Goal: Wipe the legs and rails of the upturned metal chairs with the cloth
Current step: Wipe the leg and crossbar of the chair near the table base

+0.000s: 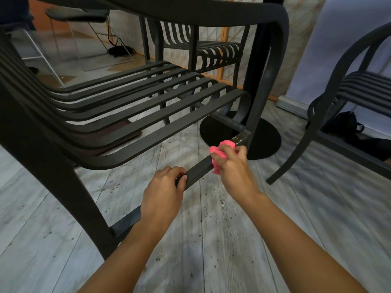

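At frame centre, my left hand [161, 192] grips the dark chair's [135, 115] low rail [195, 173] while my right hand [231, 166] clutches the pink cloth [220, 150] against that rail. Beyond lies a black round table base [270, 140] on grey plank floor [211, 229]; another chair [347, 89] stands at right.

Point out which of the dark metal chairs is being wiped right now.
The nearest dark slatted metal chair: the right hand presses a pink cloth on its low rail, gripped by the left hand.

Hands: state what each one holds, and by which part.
Right hand grips the bunched pink cloth against the chair's lower rail. Left hand holds that rail near its middle.
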Motion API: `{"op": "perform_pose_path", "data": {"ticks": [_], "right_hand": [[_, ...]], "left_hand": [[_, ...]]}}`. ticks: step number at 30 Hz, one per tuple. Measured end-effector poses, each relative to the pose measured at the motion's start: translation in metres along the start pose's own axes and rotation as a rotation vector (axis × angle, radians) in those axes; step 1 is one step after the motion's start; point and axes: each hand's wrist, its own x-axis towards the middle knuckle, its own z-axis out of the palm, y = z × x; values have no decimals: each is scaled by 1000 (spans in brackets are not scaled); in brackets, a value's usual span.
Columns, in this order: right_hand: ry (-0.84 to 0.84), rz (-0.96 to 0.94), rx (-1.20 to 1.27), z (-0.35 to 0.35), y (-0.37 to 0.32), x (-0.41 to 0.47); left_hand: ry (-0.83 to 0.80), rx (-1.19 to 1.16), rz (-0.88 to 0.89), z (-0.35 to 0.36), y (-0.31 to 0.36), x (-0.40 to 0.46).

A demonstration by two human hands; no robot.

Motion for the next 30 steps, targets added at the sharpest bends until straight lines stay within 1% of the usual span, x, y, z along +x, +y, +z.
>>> {"op": "perform_pose_path", "data": {"ticks": [2, 4, 5, 7, 9, 10, 12, 14, 16, 19, 22, 26, 30], "right_hand": [[20, -2, -36, 2, 7, 5], [67, -53, -113, 1, 10, 8], [82, -46, -105, 0, 12, 10], [62, 5, -9, -3, 13, 13], [59, 12, -26, -7, 15, 15], [71, -36, -48, -8, 17, 14], [142, -75, -87, -14, 23, 12], [165, 44, 22, -24, 27, 7], [238, 135, 89, -37, 34, 4], [323, 190, 92, -52, 43, 2], [387, 236, 144, -63, 48, 6], [367, 242, 167, -74, 51, 22], [263, 183, 122, -75, 50, 39]], "left_hand": [[-2, -3, -2, 0, -1, 0], [-6, -1, -3, 0, -1, 0], [-6, 0, -2, -1, -1, 0], [-6, 5, 3, 0, -1, 0], [-7, 10, 9, 0, -1, 0], [-8, 11, 10, -1, -1, 0], [-12, 12, 8, -1, -1, 0], [-22, 26, 14, -2, -1, 0], [-26, 40, 23, -2, 0, 2], [-13, 49, 40, -3, 5, 5], [-17, 67, 95, 0, 17, 11], [-88, 68, 179, 9, 32, 25], [-140, 113, 245, 19, 42, 40]]}}
